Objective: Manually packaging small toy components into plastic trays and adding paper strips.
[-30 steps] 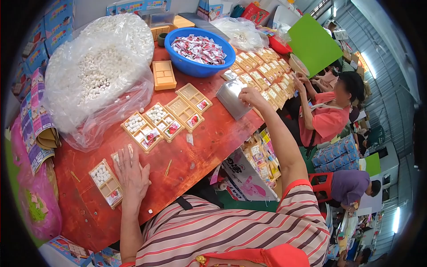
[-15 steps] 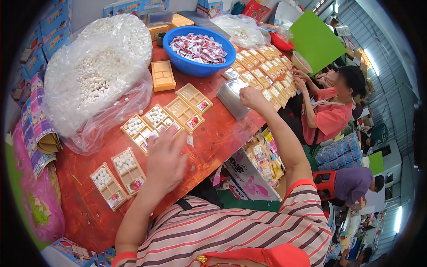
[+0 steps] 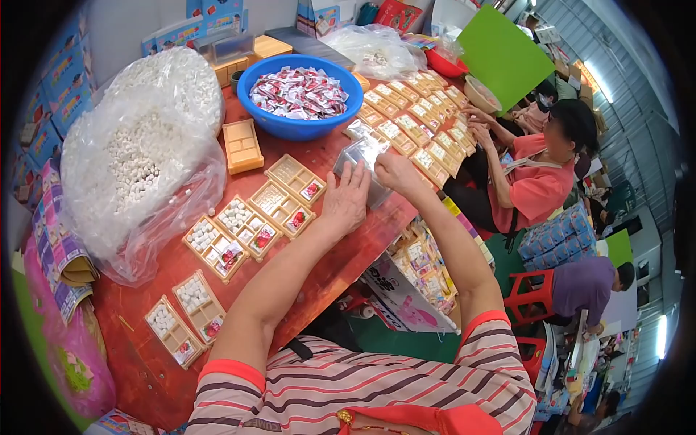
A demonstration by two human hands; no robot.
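A shiny stack of clear plastic lids stands at the table's right edge. My left hand reaches it with fingers stretched out, their tips against its near left side. On its right side, my right hand is closed, thumb and fingers pinching at the rim of the clear plastic. Left of my hands runs a row of tan compartment trays; some hold small white pieces, and strawberry-printed packets lie in them. Two more trays with white pieces and packets lie nearer, beside my left forearm.
A blue basin of small packets stands behind, beside a stack of empty tan trays. A large plastic bag of white pieces fills the left. Filled trays cover the far right, where a co-worker sits. An open carton stands below.
My left hand has moved from above the near trays to the clear lids, up and right. My right hand has shifted slightly left and down. The view has turned a little.
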